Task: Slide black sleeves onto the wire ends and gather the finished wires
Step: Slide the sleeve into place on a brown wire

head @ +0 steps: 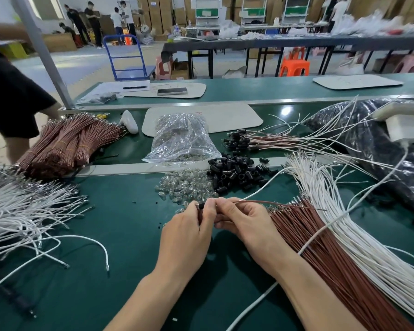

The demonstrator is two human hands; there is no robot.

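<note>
Left hand [189, 225] pinches black sleeve [200, 206]; right hand [239, 218] pinches brown wire [273, 203] beside it

Left hand [189, 226] pinches black sleeve [200, 206], right hand [240, 218] pinches brown wire [273, 203]; fingertips touching.

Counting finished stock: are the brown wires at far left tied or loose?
Tied. Yellow bands wrap the brown wires into several separate bunches lying side by side.
</note>
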